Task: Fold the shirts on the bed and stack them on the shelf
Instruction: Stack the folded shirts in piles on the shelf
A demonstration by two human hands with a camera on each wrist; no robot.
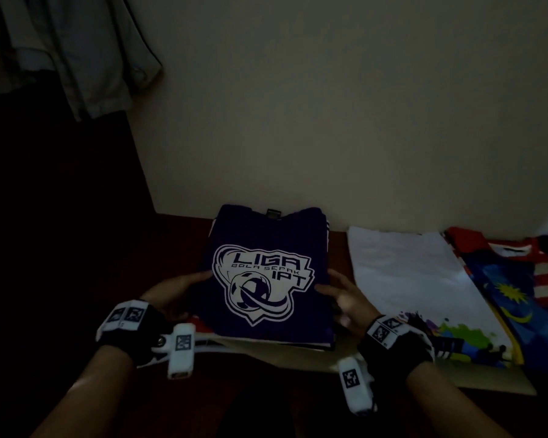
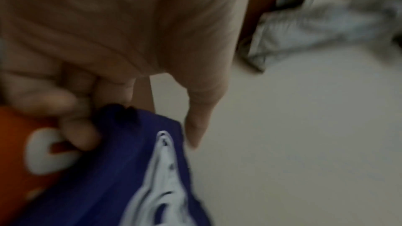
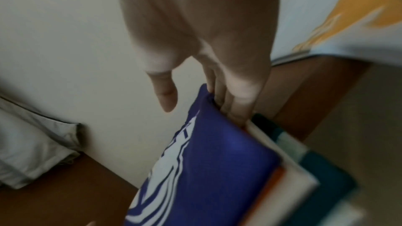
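Purple shirt (image 1: 266, 273) folded, top of stack on brown shelf (image 1: 178, 229). Soft, light, slides easily; best hold under both side edges. Left hand (image 1: 174, 292) fingers curled under left edge; right hand (image 1: 345, 298) fingers along right edge, thumb free. White shirt (image 1: 405, 273) just beside.

Folded purple shirt (image 1: 268, 273), left hand (image 1: 174, 290) and right hand (image 1: 345, 295) at its sides
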